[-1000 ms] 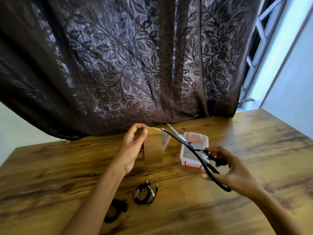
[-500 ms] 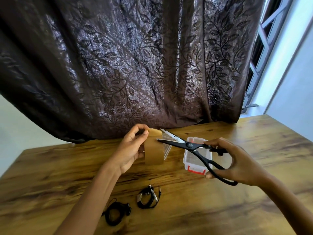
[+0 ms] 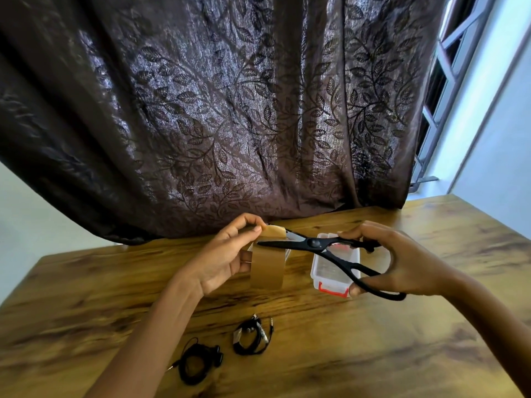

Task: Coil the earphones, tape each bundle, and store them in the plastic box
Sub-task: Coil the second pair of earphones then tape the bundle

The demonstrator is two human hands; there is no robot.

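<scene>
My left hand [image 3: 227, 257] holds a roll of brown tape [image 3: 267, 268] upright above the table, pinching its pulled-out end at the top. My right hand [image 3: 399, 259] grips black scissors [image 3: 324, 248], whose open blades straddle the pulled-out strip of tape. Behind the scissors stands the clear plastic box [image 3: 333, 268] with red clasps, its lid off. Two black coiled earphone bundles lie near the front edge: one [image 3: 253, 337] with a band of tape on it, the other [image 3: 198, 363] to its left, partly behind my left forearm.
The wooden table [image 3: 402, 340] stretches wide to the right and front. A dark leaf-patterned curtain [image 3: 230, 110] hangs down to the table's back edge. A window frame [image 3: 448, 67] and white wall are at the right.
My right hand rose and swung the scissors from a slant to level, bringing the blades leftward onto the tape strip. My left hand kept the roll nearly still.
</scene>
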